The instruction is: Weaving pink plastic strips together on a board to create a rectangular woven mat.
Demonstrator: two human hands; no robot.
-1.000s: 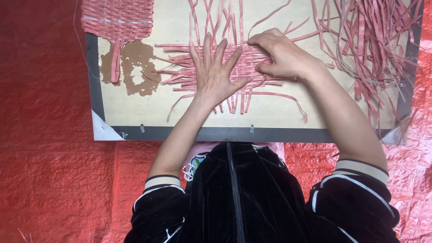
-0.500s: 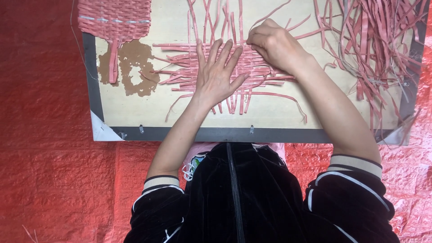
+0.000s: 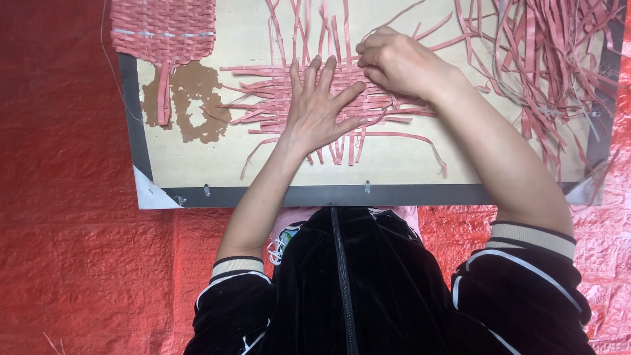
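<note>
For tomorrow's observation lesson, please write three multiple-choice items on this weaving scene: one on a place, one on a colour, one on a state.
1. Where does the finished pink woven mat lie on the pale wooden board?
A. far left corner
B. near right corner
C. under the forearms

2. What colour are the loose flat strips heaped at the right?
A. green
B. pink
C. white

3. How does the left hand rest on the half-woven pink strip panel?
A. clenched in a fist
B. lifted clear of it
C. flat, fingers spread

Answers:
1 A, the mat sits at the board's top left in the head view.
2 B, the heap matches the pink weaving.
3 C, the palm presses down while the right hand curls at the panel's far edge.
</note>
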